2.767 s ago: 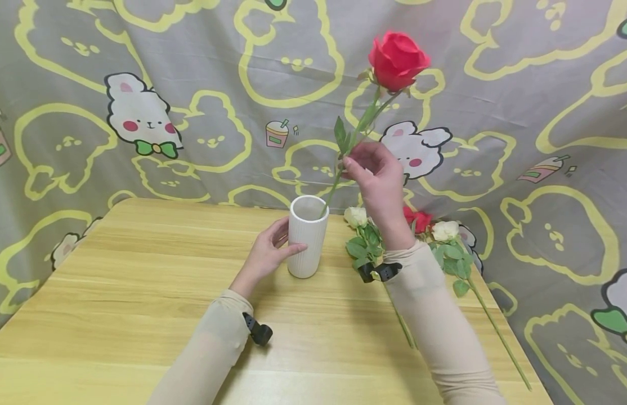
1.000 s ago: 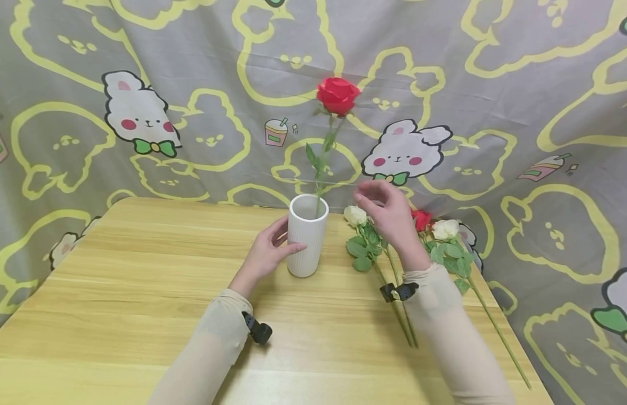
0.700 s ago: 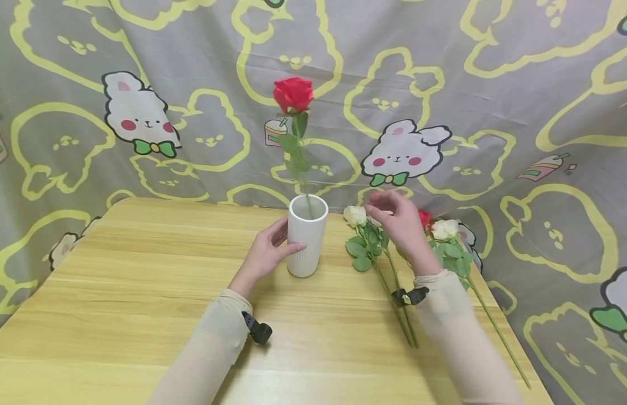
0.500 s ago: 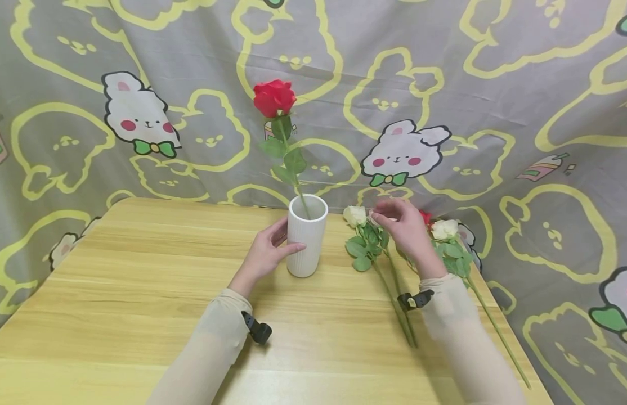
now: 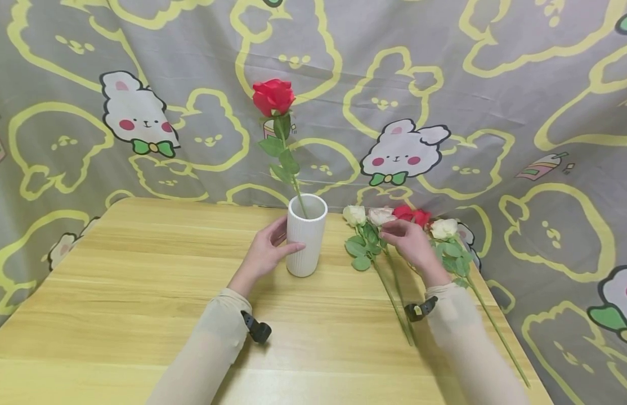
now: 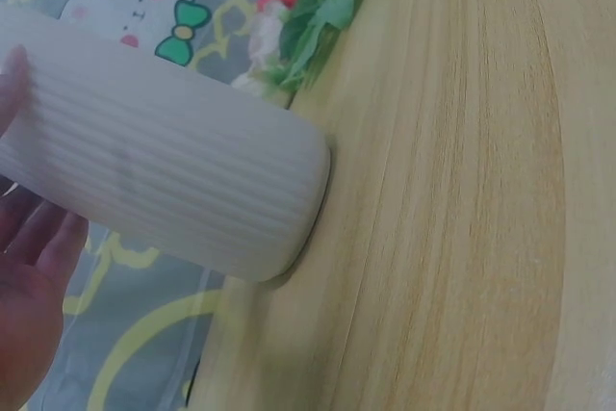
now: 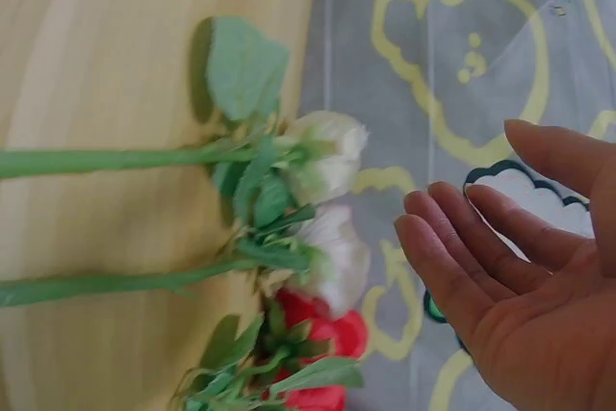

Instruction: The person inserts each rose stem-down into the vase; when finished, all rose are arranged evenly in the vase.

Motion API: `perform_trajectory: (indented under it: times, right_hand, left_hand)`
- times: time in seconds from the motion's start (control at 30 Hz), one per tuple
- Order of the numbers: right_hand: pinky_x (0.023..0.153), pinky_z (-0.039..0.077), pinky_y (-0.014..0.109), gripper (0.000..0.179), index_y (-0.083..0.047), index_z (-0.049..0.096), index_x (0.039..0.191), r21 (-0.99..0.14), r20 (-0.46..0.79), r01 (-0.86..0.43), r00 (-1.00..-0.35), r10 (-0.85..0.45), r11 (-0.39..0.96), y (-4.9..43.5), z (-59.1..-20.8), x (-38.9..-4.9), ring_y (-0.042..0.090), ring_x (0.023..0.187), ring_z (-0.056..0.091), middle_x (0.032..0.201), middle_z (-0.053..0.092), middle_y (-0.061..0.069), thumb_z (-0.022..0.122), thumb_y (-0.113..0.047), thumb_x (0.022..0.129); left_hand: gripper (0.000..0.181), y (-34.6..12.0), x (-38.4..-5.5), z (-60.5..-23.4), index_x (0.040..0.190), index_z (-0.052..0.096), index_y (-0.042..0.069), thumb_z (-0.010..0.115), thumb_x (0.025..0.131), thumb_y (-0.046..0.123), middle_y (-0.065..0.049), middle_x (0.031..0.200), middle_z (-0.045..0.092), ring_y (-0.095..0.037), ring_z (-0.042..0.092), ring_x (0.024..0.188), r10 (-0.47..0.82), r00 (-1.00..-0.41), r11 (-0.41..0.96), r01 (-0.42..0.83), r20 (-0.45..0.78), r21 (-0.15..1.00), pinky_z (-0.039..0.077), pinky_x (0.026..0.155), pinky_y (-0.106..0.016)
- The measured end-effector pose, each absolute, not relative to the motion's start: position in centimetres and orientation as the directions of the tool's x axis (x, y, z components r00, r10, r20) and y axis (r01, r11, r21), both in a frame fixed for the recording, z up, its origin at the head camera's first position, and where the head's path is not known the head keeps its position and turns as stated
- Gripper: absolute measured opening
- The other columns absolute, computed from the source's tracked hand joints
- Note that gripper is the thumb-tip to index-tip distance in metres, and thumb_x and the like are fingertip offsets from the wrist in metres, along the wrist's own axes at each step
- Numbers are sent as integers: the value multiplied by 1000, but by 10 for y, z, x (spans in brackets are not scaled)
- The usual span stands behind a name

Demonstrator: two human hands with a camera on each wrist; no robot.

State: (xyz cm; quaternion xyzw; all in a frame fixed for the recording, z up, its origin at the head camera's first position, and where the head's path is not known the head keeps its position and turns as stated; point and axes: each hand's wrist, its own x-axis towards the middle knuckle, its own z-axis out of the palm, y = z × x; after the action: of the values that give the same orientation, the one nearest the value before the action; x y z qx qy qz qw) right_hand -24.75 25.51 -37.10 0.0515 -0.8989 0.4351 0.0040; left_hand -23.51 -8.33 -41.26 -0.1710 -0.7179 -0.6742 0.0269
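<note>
A white ribbed vase (image 5: 305, 247) stands upright on the table, and my left hand (image 5: 267, 250) holds its side, thumb in front and fingers behind. Leaning left in the vase is a red rose (image 5: 273, 97) with green leaves; its stem's lower end is hidden inside. My right hand (image 5: 408, 243) hovers over the flowers on the right, fingers extended and holding nothing in the right wrist view. Near it lie a white rose (image 5: 354, 216), a pale pinkish rose (image 5: 381, 216), red blooms (image 5: 420, 217) and another white rose (image 5: 444, 228).
The wooden table (image 5: 156, 292) reaches back to a grey curtain (image 5: 202, 50) with yellow animal outlines. Two green stems (image 5: 392, 298) run toward the front, and another stem (image 5: 498, 326) lies along the right edge.
My right hand has let go of the red rose and moved right and down to the lying flowers. The rose has swung left in the vase. My left hand keeps its hold.
</note>
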Motion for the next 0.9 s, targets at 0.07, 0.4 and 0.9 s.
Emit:
perform_trajectory:
  times: [0.07,0.4,0.9]
  right_hand:
    - [97,46,50,39,5,60,125,-762,44,-96,-994,-97,641,257,-376,-248,37,114,56,122,62,21,65,-21,96]
    - [89,53,45,38,9,58,125,-755,-36,-57,-991,-128,653,259,-403,-257,36,105,60,121,61,24,64,-14,96]
    - [70,58,37,38,12,56,124,-755,-169,63,-980,-100,653,252,-422,-261,29,85,65,104,65,22,63,-13,96]
  left_hand:
    - [74,-84,-235,-412,145,44,1,81,81,6,-18,145,46,-28,45,133,208,-941,35,282,269,959,39,110,-35]
    - [72,-84,-236,-412,144,45,1,81,81,5,-17,144,48,-27,46,131,204,-940,30,286,274,958,39,109,-33]
    - [71,-84,-237,-414,144,45,0,80,82,3,-18,145,47,-28,45,133,217,-938,1,278,271,961,38,110,-34]
